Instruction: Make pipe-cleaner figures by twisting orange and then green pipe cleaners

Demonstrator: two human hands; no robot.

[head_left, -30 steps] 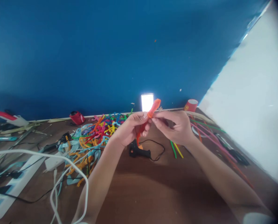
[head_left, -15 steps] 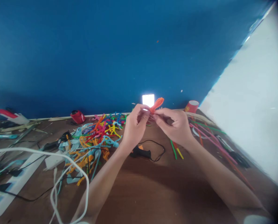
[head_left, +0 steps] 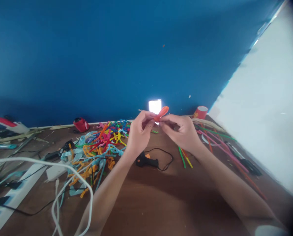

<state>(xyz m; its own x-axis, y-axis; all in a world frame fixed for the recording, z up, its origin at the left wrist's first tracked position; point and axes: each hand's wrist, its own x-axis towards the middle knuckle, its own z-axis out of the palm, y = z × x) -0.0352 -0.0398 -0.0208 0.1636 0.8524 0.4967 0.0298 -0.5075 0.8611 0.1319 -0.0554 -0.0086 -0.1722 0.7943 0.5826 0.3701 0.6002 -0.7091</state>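
A bright orange pipe cleaner [head_left: 164, 111], bent into a narrow loop, sticks up between my two hands in front of the glowing light. My left hand [head_left: 141, 129] is closed in a pinch at its lower left end. From the other side, my right hand [head_left: 179, 129] pinches the base with thumb and forefinger. The fingertips nearly meet there and cover the lower part of the loop. On the table below lies a black and orange glue gun [head_left: 146, 160] with a thin cord. Green and yellow pipe cleaners [head_left: 182, 158] rest by my right wrist.
A tangled heap of coloured pipe cleaners [head_left: 94, 154] spreads over the left side. White cable [head_left: 90, 196] loops near my left forearm, beside a power strip [head_left: 18, 196]. A bright lamp [head_left: 155, 105] and a red paper cup [head_left: 200, 112] stand along the blue wall.
Both hands and the orange loop have shifted slightly left and down in the picture, and the loop leans a little more to the right. Both hands keep their pinch.
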